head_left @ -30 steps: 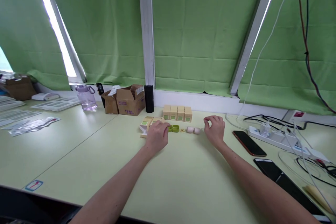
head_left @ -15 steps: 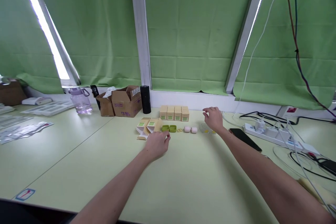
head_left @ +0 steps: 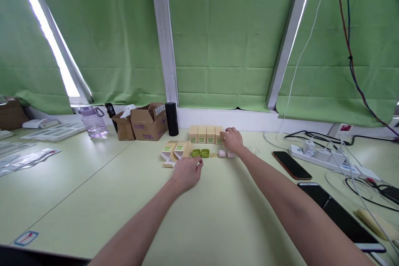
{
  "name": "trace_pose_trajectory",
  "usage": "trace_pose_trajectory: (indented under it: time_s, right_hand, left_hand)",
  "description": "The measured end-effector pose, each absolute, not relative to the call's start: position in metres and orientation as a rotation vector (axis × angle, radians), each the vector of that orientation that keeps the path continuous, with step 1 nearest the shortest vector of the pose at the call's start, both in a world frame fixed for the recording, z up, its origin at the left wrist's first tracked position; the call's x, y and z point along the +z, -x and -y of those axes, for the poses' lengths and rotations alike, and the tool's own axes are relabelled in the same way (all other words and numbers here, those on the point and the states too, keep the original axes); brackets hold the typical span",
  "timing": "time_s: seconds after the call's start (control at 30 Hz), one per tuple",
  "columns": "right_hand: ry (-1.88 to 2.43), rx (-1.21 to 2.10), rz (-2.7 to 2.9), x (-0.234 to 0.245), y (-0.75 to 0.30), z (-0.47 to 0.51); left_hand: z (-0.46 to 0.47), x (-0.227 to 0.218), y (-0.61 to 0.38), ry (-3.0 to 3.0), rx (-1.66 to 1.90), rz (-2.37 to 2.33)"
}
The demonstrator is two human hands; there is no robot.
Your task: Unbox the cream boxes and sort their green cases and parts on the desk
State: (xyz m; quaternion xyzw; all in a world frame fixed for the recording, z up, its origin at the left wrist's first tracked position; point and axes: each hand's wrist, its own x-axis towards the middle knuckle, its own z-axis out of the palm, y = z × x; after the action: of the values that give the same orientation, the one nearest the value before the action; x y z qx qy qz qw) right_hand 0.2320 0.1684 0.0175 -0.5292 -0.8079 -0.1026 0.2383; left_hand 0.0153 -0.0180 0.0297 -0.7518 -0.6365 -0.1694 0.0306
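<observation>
Two hands: my right hand (head_left: 233,141) moved left, fingers on end box (head_left: 218,136), grip unclear; left hand (head_left: 187,171) rests on worktop (head_left: 218,212), fingers curled together.

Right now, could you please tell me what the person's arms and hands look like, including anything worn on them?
The left hand and the right hand are bare, with no gloves. No sleeve, watch or bracelet shows on either arm as far as the picture's lower edge. There are no markings or cables on them. A ring would be too small to tell.
</observation>
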Motion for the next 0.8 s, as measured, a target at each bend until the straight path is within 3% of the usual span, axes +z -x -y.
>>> trace_pose_trajectory:
  time_s: [0.47, 0.8]
  right_hand:
    - [1.573, 0.103, 2.095, 0.021, -0.227, -0.172]
    - [1.238, 0.251, 1.813, 0.048, -0.242, -0.133]
  left_hand:
    - [0.017, 0.029, -0.019, 2.322, -0.546, 1.946]
    - [0.016, 0.027, -0.016, 2.280, -0.567, 1.923]
